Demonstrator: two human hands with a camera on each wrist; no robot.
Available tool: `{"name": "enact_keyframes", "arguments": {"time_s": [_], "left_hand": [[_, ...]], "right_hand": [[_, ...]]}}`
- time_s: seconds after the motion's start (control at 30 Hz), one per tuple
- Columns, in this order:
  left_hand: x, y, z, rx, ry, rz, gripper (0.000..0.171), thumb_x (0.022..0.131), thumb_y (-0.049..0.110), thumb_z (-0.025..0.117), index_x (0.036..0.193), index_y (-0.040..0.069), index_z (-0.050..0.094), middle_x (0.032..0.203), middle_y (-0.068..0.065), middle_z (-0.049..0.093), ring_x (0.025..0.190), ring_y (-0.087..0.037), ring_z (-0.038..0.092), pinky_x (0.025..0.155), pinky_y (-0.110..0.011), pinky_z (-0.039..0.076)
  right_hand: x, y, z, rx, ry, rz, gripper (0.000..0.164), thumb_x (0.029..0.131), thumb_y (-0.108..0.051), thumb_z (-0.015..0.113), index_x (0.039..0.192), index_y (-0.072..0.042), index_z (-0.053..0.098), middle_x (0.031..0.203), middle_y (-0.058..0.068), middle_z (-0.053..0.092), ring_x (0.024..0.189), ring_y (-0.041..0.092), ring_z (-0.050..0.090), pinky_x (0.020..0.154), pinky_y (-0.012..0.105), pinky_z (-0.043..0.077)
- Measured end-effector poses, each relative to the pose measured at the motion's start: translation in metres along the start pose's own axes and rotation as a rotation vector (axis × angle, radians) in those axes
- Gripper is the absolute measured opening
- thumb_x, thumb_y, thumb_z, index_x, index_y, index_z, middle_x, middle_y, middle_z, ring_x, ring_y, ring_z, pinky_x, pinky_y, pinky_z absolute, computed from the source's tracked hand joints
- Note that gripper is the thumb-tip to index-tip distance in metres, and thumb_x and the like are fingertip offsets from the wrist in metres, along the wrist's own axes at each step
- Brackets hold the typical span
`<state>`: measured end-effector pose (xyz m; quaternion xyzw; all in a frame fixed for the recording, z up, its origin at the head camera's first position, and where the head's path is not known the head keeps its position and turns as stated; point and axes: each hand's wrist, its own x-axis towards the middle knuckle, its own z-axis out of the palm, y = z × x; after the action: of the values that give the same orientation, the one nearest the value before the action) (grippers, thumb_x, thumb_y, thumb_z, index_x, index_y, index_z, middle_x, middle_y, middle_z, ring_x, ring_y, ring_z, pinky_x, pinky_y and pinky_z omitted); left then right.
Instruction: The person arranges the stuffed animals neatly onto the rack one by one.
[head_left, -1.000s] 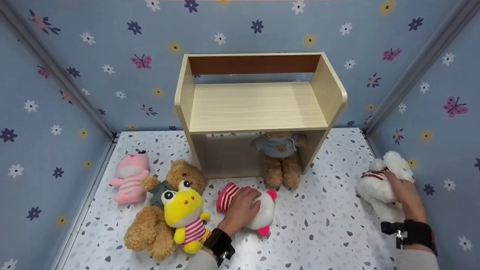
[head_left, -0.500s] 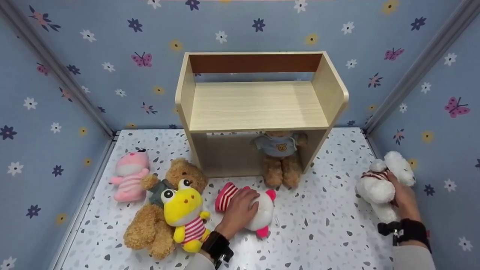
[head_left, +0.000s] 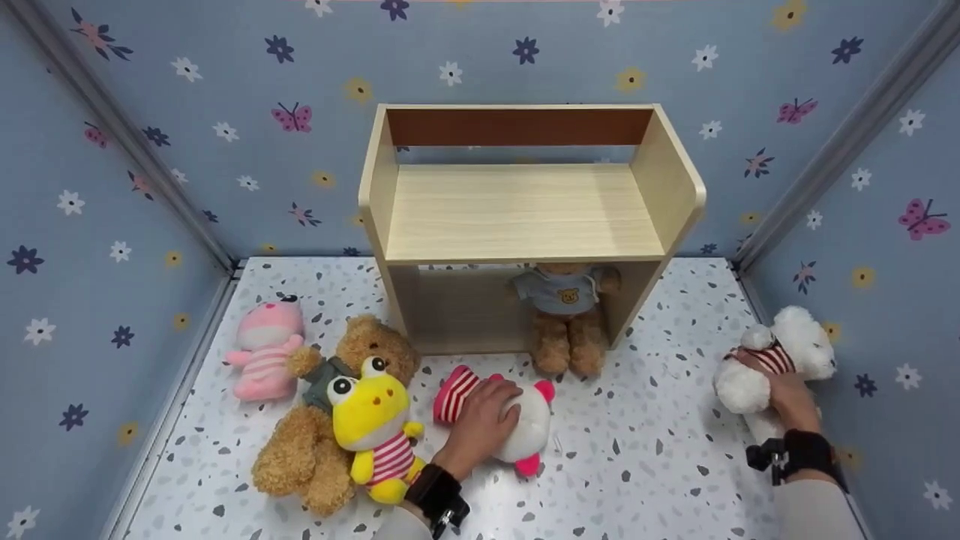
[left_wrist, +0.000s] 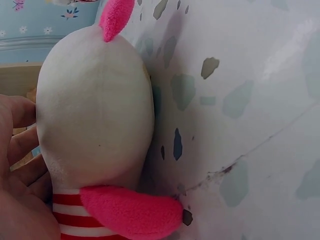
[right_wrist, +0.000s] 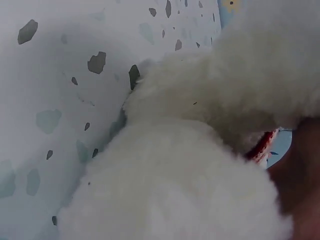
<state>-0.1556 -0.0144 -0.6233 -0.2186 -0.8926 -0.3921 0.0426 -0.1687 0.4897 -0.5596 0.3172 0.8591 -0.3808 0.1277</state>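
Note:
My left hand [head_left: 480, 426] lies over a white stuffed toy [head_left: 531, 424] with bright pink ears and a red-striped part, which rests on the speckled floor before the shelf. In the left wrist view its fingers [left_wrist: 25, 142] bend along the toy's side. At the far right, my right hand [head_left: 789, 399] grips a fluffy white stuffed animal [head_left: 808, 343] around its red-striped top. White fur fills most of the right wrist view, with part of the hand at the right edge. The toy's face under my left hand is hidden.
A wooden shelf [head_left: 525, 214] stands at the back centre, with a brown teddy bear [head_left: 570, 334] in its lower compartment. To the left lie a pink stuffed toy [head_left: 268, 349], a larger brown teddy [head_left: 289, 457] and a yellow stuffed frog [head_left: 371, 420]. Flowered walls enclose the floor.
My right hand has shifted left and up along the white animal, its fingers now across the striped top, and the animal has turned slightly. The left hand stays on its toy.

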Motion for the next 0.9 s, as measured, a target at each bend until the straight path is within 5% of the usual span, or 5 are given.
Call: {"name": "enact_keyframes", "arguments": {"time_s": [0.13, 0.33, 0.6, 0.8, 0.9], "left_hand": [[0.000, 0.000, 0.001, 0.005, 0.016, 0.017, 0.023, 0.099, 0.015, 0.067, 0.120, 0.006, 0.073, 0.124, -0.008, 0.069, 0.122, -0.030, 0.061, 0.108, -0.048, 0.046], [0.001, -0.001, 0.002, 0.012, 0.039, 0.022, 0.023, 0.099, 0.015, 0.067, 0.119, 0.007, 0.073, 0.123, -0.008, 0.070, 0.122, -0.030, 0.061, 0.108, -0.048, 0.046], [0.000, 0.001, 0.005, 0.011, 0.039, -0.007, 0.024, 0.098, 0.015, 0.068, 0.120, 0.008, 0.073, 0.125, -0.007, 0.069, 0.123, -0.030, 0.061, 0.109, -0.048, 0.045], [0.000, 0.000, 0.006, -0.002, 0.053, -0.017, 0.022, 0.097, 0.014, 0.068, 0.117, 0.007, 0.073, 0.122, -0.006, 0.070, 0.122, -0.030, 0.061, 0.109, -0.048, 0.044], [0.000, 0.001, 0.007, -0.006, 0.049, -0.026, 0.021, 0.097, 0.014, 0.068, 0.117, 0.008, 0.074, 0.121, -0.006, 0.070, 0.122, -0.030, 0.061, 0.109, -0.049, 0.044]], "right_hand": [[0.002, -0.004, 0.001, -0.035, -0.043, 0.005, 0.125, 0.093, -0.076, 0.048, 0.153, 0.022, 0.001, 0.158, 0.047, -0.001, 0.146, 0.063, 0.009, 0.120, 0.068, 0.015], [0.005, -0.005, 0.005, -0.061, -0.088, -0.054, 0.121, 0.096, -0.069, 0.048, 0.150, 0.024, -0.008, 0.155, 0.050, -0.013, 0.143, 0.068, -0.003, 0.116, 0.075, 0.009], [0.004, 0.005, 0.025, 0.135, 0.069, -0.157, 0.105, 0.096, -0.045, 0.068, 0.157, 0.017, 0.007, 0.159, 0.043, 0.005, 0.143, 0.054, 0.008, 0.118, 0.063, 0.020], [0.007, 0.015, 0.043, 0.218, 0.273, -0.166, 0.087, 0.090, -0.040, 0.079, 0.151, 0.008, 0.038, 0.147, 0.030, 0.046, 0.130, 0.039, 0.048, 0.104, 0.045, 0.043], [0.003, 0.017, 0.047, 0.230, 0.339, -0.163, 0.088, 0.091, -0.035, 0.078, 0.151, 0.012, 0.033, 0.144, 0.032, 0.047, 0.128, 0.042, 0.051, 0.104, 0.048, 0.045]]}}
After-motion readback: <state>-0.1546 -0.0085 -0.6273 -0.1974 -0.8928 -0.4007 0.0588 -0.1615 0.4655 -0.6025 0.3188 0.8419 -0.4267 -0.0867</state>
